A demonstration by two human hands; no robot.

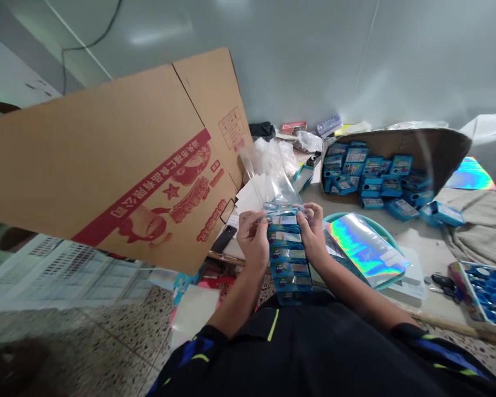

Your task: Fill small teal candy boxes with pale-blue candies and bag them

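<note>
Both our left hand (254,237) and right hand (313,237) pinch opposite sides of a row of blue printed packets (290,253) before our torso, presumably keeping it aligned, clear plastic film (276,179) rising just beyond.

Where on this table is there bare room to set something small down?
A patch of tabletop shows bare between the green basin, beige cloth and black-handled tool; a narrow strip also shows between that basin and the cardboard box of blue cartons. It is crowded beyond the left hand and right hand, with clear plastic and white papers.
</note>
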